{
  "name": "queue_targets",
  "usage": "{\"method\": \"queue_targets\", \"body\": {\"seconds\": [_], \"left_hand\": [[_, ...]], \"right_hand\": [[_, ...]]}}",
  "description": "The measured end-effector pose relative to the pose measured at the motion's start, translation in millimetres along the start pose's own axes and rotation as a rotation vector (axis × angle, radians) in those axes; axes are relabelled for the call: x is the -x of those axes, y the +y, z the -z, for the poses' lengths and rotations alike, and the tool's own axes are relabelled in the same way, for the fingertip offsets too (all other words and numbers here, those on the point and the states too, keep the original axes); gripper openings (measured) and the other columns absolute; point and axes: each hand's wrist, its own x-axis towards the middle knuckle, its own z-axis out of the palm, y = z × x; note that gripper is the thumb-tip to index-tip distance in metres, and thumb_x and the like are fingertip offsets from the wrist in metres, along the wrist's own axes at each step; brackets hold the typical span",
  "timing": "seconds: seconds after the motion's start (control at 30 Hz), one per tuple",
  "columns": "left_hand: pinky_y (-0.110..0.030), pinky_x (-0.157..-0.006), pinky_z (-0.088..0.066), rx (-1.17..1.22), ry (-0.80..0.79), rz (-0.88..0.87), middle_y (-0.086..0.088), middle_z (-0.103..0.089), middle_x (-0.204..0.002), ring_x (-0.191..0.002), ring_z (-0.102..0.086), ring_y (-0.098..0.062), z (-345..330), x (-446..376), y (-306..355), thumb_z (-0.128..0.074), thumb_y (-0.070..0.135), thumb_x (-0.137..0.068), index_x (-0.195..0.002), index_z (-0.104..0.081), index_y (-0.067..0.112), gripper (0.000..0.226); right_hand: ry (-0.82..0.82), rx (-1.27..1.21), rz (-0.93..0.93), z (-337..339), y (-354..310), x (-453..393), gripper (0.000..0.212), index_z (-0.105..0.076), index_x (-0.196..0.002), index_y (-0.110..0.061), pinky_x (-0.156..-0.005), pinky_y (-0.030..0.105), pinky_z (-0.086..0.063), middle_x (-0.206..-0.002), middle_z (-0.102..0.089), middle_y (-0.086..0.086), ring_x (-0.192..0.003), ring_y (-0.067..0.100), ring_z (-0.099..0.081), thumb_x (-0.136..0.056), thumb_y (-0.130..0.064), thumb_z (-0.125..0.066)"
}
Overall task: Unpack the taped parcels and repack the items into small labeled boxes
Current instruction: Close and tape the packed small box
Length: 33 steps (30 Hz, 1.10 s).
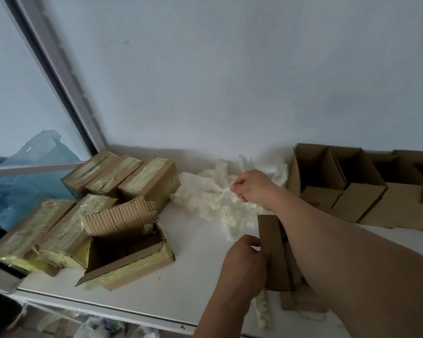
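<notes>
Several taped parcels (147, 181) wrapped in yellowish tape lie at the left of the white table (193, 276). One torn-open parcel (125, 247) lies in front of them, its inside dark. My left hand (244, 264) grips the flap of a small cardboard box (274, 252) near the front edge. My right hand (252, 186) reaches over that box, pinching clear plastic wrap (210, 193) from a crumpled heap by the wall. My right forearm hides most of the small box's inside.
A row of open small cardboard boxes (362, 184) stands at the right along the wall. A blue plastic bag (29, 174) sits behind the window frame (59, 79) at the left. Scraps of wrap (261, 311) lie near the table's front edge.
</notes>
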Motion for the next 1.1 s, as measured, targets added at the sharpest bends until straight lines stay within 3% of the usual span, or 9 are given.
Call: {"method": "queue_targets", "body": {"seconds": [0.13,0.2,0.3,0.43,0.57,0.77,0.9,1.0,1.1], "left_hand": [[-0.019,-0.062,-0.050,-0.004,0.010,-0.003,0.006,-0.068,-0.093,-0.082,-0.065,-0.008,1.4,1.1,2.2,-0.051,0.022,-0.098,-0.119,-0.058,0.026,0.023],[-0.016,-0.058,-0.046,-0.011,0.012,-0.007,0.007,-0.067,-0.093,-0.080,-0.064,-0.006,2.7,2.4,3.3,-0.052,0.023,-0.098,-0.118,-0.058,0.026,0.021],[-0.017,-0.060,-0.047,-0.018,0.013,-0.004,0.006,-0.066,-0.094,-0.081,-0.063,-0.007,3.5,3.0,3.6,-0.052,0.024,-0.098,-0.116,-0.057,0.027,0.018],[-0.019,-0.063,-0.050,-0.029,0.012,-0.007,0.005,-0.066,-0.096,-0.083,-0.063,-0.009,2.5,4.8,5.4,-0.052,0.024,-0.099,-0.117,-0.057,0.026,0.019],[-0.021,-0.062,-0.050,-0.019,0.018,-0.009,0.003,-0.067,-0.095,-0.083,-0.065,-0.012,2.2,9.6,5.7,-0.053,0.023,-0.099,-0.115,-0.059,0.024,0.018],[-0.027,-0.066,-0.056,-0.023,0.027,-0.007,0.000,-0.067,-0.096,-0.084,-0.067,-0.015,5.3,12.9,7.1,-0.053,0.023,-0.099,-0.113,-0.058,0.024,0.015],[-0.041,-0.074,-0.061,-0.021,0.037,0.000,-0.003,-0.069,-0.092,-0.082,-0.069,-0.020,7.3,13.7,6.3,-0.056,0.021,-0.097,-0.108,-0.061,0.023,0.013],[-0.037,-0.071,-0.061,-0.022,0.039,-0.004,-0.004,-0.069,-0.093,-0.081,-0.069,-0.020,6.5,14.0,7.3,-0.055,0.021,-0.098,-0.110,-0.060,0.021,0.014],[-0.036,-0.072,-0.061,-0.021,0.038,-0.005,-0.003,-0.069,-0.093,-0.082,-0.069,-0.020,4.0,14.2,7.7,-0.054,0.021,-0.098,-0.113,-0.059,0.021,0.015]], "right_hand": [[-0.028,-0.006,0.034,12.7,-8.9,9.4,0.028,-0.065,-0.112,-0.011,-0.092,0.032,-0.054,-0.103,-0.069,0.007,-0.094,0.019,-0.068,-0.087,-0.021,-0.072],[0.015,-0.058,0.087,23.4,-18.2,14.2,0.027,-0.065,-0.114,-0.010,-0.083,0.024,-0.054,-0.096,-0.068,0.004,-0.089,0.017,-0.067,-0.089,-0.017,-0.070],[0.136,-0.110,0.171,43.1,-30.1,24.2,0.007,-0.068,-0.098,-0.016,-0.071,0.024,-0.053,-0.083,-0.068,0.003,-0.072,0.011,-0.061,-0.093,-0.018,-0.063],[0.214,-0.205,0.189,65.7,-32.8,39.8,0.013,-0.065,-0.089,-0.023,-0.076,0.031,-0.052,-0.084,-0.064,0.001,-0.077,0.014,-0.058,-0.096,-0.021,-0.054],[0.266,-0.280,0.171,84.7,-26.5,59.0,0.012,-0.062,-0.092,-0.021,-0.095,0.039,-0.054,-0.099,-0.066,0.003,-0.091,0.015,-0.069,-0.099,-0.022,-0.053],[0.260,-0.551,0.121,117.8,-8.0,102.3,0.015,-0.062,-0.107,-0.006,-0.087,0.039,-0.058,-0.102,-0.061,0.016,-0.085,0.023,-0.074,-0.099,-0.017,-0.056],[0.258,-0.435,0.088,131.9,7.9,138.2,0.016,-0.067,-0.105,-0.008,-0.080,0.035,-0.059,-0.104,-0.068,0.019,-0.079,0.021,-0.070,-0.098,-0.018,-0.056],[0.261,-0.327,0.074,143.4,18.2,161.8,0.018,-0.070,-0.099,-0.013,-0.083,0.039,-0.059,-0.098,-0.068,0.019,-0.075,0.019,-0.066,-0.100,-0.016,-0.052],[0.149,-0.034,0.032,140.9,21.5,173.2,0.017,-0.066,-0.111,-0.017,-0.083,0.039,-0.059,-0.095,-0.069,0.013,-0.077,0.018,-0.067,-0.098,-0.019,-0.055]]}}
